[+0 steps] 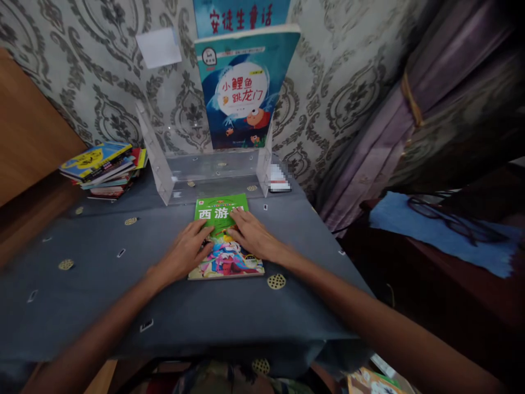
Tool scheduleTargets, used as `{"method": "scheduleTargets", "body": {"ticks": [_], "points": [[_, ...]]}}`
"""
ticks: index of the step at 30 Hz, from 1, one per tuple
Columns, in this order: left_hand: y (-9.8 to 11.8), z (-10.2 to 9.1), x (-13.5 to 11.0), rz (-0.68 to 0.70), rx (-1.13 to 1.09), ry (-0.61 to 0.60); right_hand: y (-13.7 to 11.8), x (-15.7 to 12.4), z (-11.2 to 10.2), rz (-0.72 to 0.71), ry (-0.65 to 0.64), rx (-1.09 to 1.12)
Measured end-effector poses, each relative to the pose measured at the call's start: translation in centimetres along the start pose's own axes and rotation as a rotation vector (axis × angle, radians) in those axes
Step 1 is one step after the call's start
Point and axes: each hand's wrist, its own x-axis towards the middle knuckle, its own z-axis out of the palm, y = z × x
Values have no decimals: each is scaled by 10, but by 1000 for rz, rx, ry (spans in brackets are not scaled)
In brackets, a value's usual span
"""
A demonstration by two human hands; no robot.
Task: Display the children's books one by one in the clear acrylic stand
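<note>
A green picture book (229,261) with white Chinese characters and a colourful drawing lies face up on the cloth-covered table. My left hand (186,249) rests on its left edge, fingers apart over the cover. From the other side my right hand (256,235) lies on the cover's right part, its fingers stretched out and hiding part of the title. Just behind the book stands a clear acrylic book stand (158,158). On the stand's right part a blue-green book (241,131) with a red fish leans upright, and another blue book (241,13) shows behind it.
A stack of books (106,167) sits at the table's back left. Behind the stand's right side is a partly blurred white item (280,179). The table (197,317) ends at the right before a blue cloth (394,219) with glasses (455,219). More books (375,381) show low on the right.
</note>
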Motion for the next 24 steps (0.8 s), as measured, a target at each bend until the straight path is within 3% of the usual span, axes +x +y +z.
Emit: {"method": "scheduleTargets", "body": {"ticks": [4,8,17,24], "points": [[-17,11,25,-62,31,10,15,33,1,87,26,-71],[-29,23,44,-136,52,74,26,40,5,103,106,-59],[-26,31,46,-272,60,130,30,31,15,129,201,-19],[-25,31,40,-327,12,185,19,-5,20,178,200,-1]]}}
